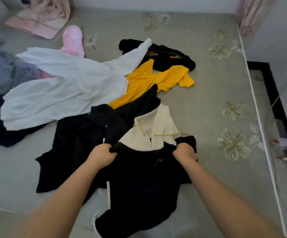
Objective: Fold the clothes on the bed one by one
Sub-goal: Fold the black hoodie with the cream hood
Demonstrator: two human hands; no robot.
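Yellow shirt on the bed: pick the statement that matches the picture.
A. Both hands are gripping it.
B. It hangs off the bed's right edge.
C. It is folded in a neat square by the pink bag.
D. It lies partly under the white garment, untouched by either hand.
D: the yellow shirt lies spread with the white garment overlapping its left side, while the left hand and right hand grip the black hoodie.

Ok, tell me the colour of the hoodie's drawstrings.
Yellow drawstrings on the cream hood, head view.

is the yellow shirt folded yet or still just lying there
Not folded. The yellow shirt lies loosely spread and wrinkled on the bed, one sleeve sticking out, partly under the white top.
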